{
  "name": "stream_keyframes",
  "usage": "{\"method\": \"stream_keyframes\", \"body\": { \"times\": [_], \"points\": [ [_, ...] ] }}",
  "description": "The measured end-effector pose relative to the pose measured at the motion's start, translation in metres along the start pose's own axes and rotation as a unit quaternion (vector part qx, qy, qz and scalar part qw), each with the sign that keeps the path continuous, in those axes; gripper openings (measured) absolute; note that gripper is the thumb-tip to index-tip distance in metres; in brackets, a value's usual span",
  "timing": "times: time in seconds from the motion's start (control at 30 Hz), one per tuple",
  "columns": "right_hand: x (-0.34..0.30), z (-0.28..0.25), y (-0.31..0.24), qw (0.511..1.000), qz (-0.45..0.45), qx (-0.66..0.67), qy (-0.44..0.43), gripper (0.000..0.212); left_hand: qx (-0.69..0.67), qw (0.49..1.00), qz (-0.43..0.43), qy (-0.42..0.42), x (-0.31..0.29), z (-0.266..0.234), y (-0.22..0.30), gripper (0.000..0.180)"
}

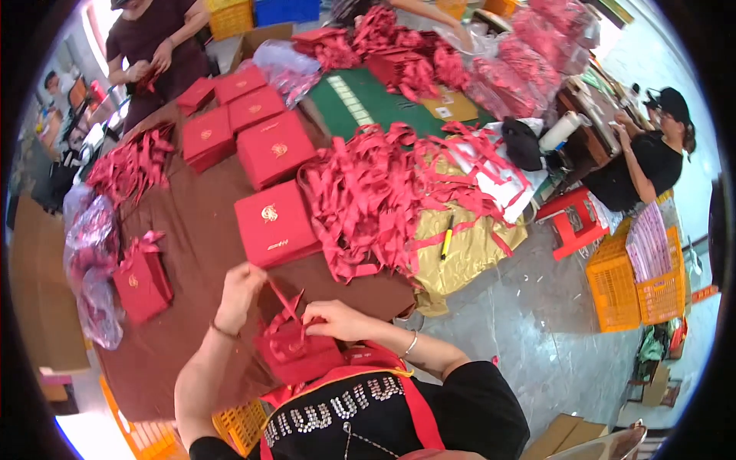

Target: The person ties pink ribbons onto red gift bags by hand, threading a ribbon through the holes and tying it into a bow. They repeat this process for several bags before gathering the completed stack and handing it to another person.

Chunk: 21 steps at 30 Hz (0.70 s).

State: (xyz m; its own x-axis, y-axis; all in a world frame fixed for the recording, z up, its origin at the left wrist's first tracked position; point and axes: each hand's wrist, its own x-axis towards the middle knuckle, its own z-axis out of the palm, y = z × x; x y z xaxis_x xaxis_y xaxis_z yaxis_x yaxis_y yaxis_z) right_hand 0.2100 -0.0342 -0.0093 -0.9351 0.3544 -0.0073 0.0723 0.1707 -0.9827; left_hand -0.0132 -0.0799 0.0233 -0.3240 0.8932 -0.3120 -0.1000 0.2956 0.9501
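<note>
Close to my chest at the table's near edge is a small red gift bag [305,357] with ribbon across its top. My left hand [241,293] is raised to the left of it, closed on a red ribbon [284,297] that stretches taut down to the bag. Over the bag's top, my right hand [337,319] is closed, its fingers curled round the ribbon there. The fingertips of my right hand are partly hidden. Just beyond my hands stands a red box [277,222] with a gold emblem.
Several red boxes [276,147] stand behind on the brown-covered table [184,245]. A large heap of red ribbons [368,199] lies to their right, with a yellow marker [447,238] on gold sheeting [460,264]. Another red bag [142,284] is at left. Co-workers are across and at right.
</note>
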Motion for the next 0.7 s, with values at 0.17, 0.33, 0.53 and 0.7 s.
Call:
{"method": "stream_keyframes", "body": {
  "times": [0.17,0.33,0.53,0.7],
  "points": [
    [-0.003,-0.013,-0.015,0.996,0.069,0.023,0.060,0.013,0.039,0.978,0.203,0.010,0.030,-0.009,0.019,0.015],
    [-0.004,-0.021,0.010,0.989,0.124,0.068,0.033,0.013,0.063,0.993,0.087,0.047,0.033,0.003,0.008,0.021],
    [0.002,-0.014,0.010,0.982,0.148,0.111,0.022,0.015,0.439,0.892,-0.040,-0.104,-0.009,-0.027,-0.001,0.053],
    [-0.004,-0.007,0.006,0.995,0.081,0.021,0.055,0.019,0.394,0.886,0.009,-0.246,-0.022,-0.018,0.006,0.051]
  ]
}}
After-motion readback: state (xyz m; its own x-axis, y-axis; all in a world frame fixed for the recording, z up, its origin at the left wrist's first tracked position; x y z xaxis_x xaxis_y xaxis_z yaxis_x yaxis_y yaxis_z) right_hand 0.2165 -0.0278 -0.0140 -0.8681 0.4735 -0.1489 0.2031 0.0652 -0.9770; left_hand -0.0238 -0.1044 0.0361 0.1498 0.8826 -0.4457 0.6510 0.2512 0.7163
